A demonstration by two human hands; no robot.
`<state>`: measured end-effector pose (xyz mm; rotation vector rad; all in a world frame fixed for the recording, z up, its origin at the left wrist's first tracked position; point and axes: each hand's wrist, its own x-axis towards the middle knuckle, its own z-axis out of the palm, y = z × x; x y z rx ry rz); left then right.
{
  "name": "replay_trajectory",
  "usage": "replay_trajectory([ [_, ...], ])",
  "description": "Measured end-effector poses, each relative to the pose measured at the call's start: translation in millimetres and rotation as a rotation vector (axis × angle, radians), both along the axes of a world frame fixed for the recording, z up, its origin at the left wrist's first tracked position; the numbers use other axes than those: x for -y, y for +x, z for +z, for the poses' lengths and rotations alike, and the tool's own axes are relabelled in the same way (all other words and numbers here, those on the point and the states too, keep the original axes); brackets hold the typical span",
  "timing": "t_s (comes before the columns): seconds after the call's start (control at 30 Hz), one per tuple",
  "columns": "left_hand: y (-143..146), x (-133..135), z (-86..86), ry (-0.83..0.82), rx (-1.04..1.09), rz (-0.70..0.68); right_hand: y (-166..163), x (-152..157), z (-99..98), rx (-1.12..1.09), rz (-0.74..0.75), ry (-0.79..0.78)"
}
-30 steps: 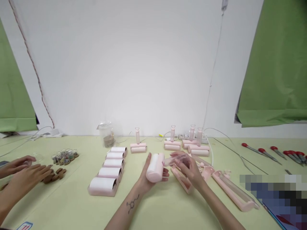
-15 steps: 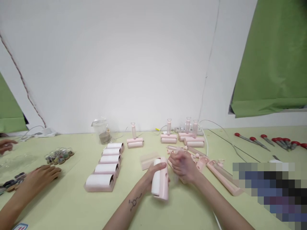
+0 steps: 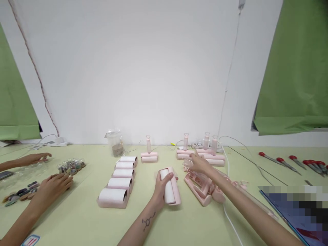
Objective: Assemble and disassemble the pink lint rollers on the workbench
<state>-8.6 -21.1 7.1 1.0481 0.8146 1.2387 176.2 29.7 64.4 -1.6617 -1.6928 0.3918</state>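
My left hand [image 3: 164, 186] is wrapped round a lint roller head [image 3: 169, 188] with a white paper roll in a pink housing, held tilted above the table. It has no handle on it. My right hand [image 3: 201, 163] reaches over the far end of a heap of pink plastic parts [image 3: 198, 191], fingers bent downward and close together at small pale pieces. What they pinch, if anything, is hidden. Left of my hands stands a row of several lint roller heads [image 3: 120, 183]. Behind them, finished-looking lint rollers [image 3: 149, 157] stand upright with their handles up.
At the left, another person's hands [image 3: 57, 184] work by small trinkets [image 3: 71, 165]. A clear plastic bag [image 3: 116, 143] stands near the wall. Red-handled tools [image 3: 288, 165] lie at the right, beside a blurred tablet-like object [image 3: 282, 212]. White cables [image 3: 228, 218] cross the table.
My right hand has moved away from the lint roller head, forward over the pink parts. My left hand still holds the roller head, now tilted the other way. The view has shifted left slightly.
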Motion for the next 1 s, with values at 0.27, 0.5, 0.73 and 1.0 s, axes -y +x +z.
replay_trajectory([
  [0.27,-7.7,-11.6,0.6,0.306,-0.222,0.293,-32.4,71.7,-15.4,-0.075,0.349,0.048],
  [0.5,-8.2,-5.9,3.1,0.484,-0.509,0.277,-41.8,89.4,-32.2,-0.183,0.395,0.021],
  [0.73,-9.9,-5.8,-3.2,0.557,-0.652,0.378,-40.0,90.9,-36.5,-0.341,0.369,-0.079],
  [1.0,-9.4,-2.4,-2.3,0.634,-0.664,0.392,-39.1,105.1,-25.7,-0.851,0.535,-0.669],
])
